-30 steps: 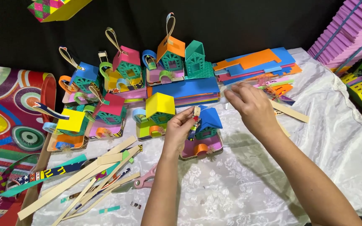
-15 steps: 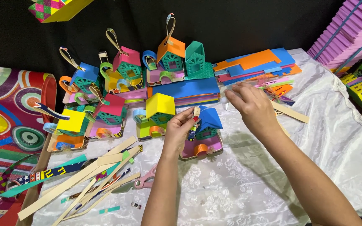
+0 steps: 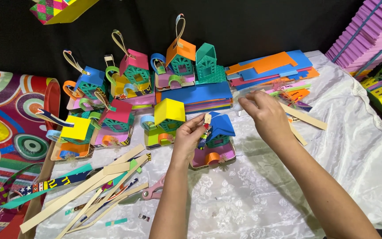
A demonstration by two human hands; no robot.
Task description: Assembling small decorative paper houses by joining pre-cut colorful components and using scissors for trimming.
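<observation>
While both forearms reach in from the near edge of a table draped in a white lace cloth (image 3: 244, 199), the left hand (image 3: 190, 135) pinches a small pale strip (image 3: 207, 118) between thumb and fingertips, holding it upright just beside the roof of a little foam house (image 3: 217, 135). That house has a blue pitched roof, teal lattice walls and a pink base with an orange curl at its front, and it sits near the middle of the table, touching the left hand's fingers. The right hand (image 3: 266, 116) hovers a little farther back and to the right, fingers drawn together as if pinching something too small to make out. More foam houses (image 3: 133, 75) in pink, orange, yellow, blue and teal crowd the far left part of the table, some with ribbon loops on top. Flat foam sheets (image 3: 270, 66) in orange and blue lie stacked at the far edge. Long cream and patterned strips (image 3: 93, 183) fan out near the left corner, with pink-handled scissors (image 3: 153, 192) beside them.
</observation>
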